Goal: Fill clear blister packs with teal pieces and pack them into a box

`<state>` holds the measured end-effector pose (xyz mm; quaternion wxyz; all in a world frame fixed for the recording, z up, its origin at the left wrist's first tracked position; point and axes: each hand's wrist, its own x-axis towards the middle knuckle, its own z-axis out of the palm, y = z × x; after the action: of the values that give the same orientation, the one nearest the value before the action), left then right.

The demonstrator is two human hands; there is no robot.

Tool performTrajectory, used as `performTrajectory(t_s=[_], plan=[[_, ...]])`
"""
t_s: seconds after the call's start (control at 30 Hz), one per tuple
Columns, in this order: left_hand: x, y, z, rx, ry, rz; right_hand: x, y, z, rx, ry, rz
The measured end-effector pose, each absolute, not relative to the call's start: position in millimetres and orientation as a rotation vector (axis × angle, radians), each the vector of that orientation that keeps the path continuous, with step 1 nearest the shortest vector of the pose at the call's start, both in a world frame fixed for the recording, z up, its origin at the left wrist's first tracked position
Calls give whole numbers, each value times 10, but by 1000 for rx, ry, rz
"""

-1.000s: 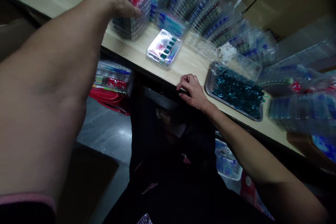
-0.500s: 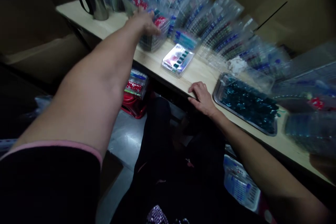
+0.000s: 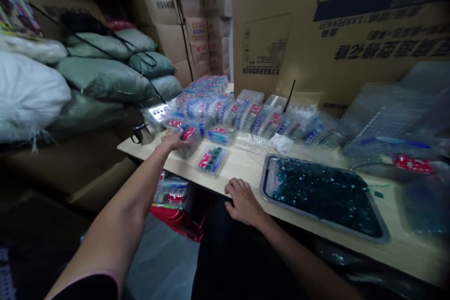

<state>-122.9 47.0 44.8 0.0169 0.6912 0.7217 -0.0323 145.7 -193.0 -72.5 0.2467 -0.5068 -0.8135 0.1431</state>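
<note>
At the stacked clear plastic boxes, which hold red and blue pieces, my left hand is stretched out with its fingers apart, touching the stack's left side. Its fingertips partly blend into the plastic. My right hand rests on the table's front edge, fingers loosely bent and apart, holding nothing. Between the hands lies one flat clear box with a red dotted piece, dark green squares and a blue strip. Right of my right hand sits a grey tray full of small dark teal pieces.
Rows of filled clear boxes line the back of the table. A metal mug stands at the left end, and crumpled white tissue lies behind the tray. Large cartons rise behind; filled sacks are piled left. A red stool is below.
My view has lifted and now takes in the cartons and sacks. My left hand remains at the stack, and my right hand stays at the table edge.
</note>
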Motion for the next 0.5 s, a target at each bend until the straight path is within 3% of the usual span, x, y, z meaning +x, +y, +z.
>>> performTrajectory(t_s=[0.2,0.5], plan=[[-495,-231,277,2281,2204,240,1516,-1930,-651,-1381,-2216,434],[-145,-613,-136,2085,2120,13,1629,-1905,-669,-1296,-2252,525]])
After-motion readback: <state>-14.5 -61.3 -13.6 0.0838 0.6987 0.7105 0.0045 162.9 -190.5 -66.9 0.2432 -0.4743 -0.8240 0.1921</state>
